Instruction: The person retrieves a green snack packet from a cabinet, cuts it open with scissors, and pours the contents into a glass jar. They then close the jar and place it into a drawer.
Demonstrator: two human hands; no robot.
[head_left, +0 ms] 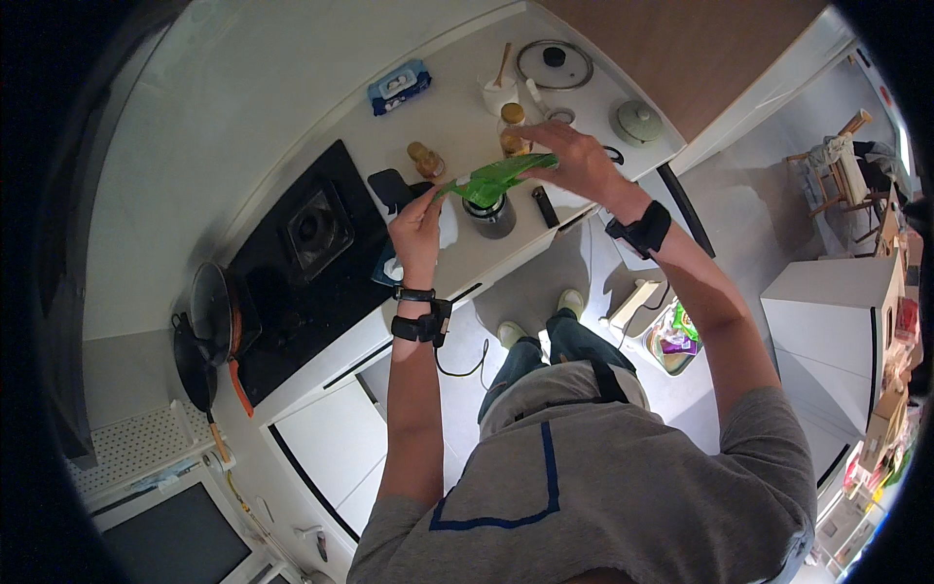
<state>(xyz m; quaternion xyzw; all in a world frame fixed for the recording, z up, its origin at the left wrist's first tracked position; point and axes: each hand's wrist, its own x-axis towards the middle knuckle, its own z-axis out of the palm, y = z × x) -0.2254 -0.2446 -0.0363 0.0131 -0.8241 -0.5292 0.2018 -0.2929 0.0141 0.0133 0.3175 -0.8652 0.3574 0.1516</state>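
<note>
My left hand [418,237] and my right hand [576,162] hold a green plastic packet [496,179] between them, one at each end. The packet is over the mouth of a dark metal canister [493,219] standing on the counter and partly hides it. Beyond my right hand stands a glass jar with a yellow-brown lid [514,131]. A second, smaller jar [426,160] lies or leans behind the packet, nearer my left hand. A short black object [545,207] lies to the right of the canister. Both wrists wear black bands.
Left of the counter [460,131] is a black cooktop [299,292] with a frying pan [215,314]. Wet wipes [399,87], a white pot with a wooden handle [500,95], a glass lid [554,64] and a green lidded pot [636,123] stand farther back. A waste bin [673,343] is on the floor.
</note>
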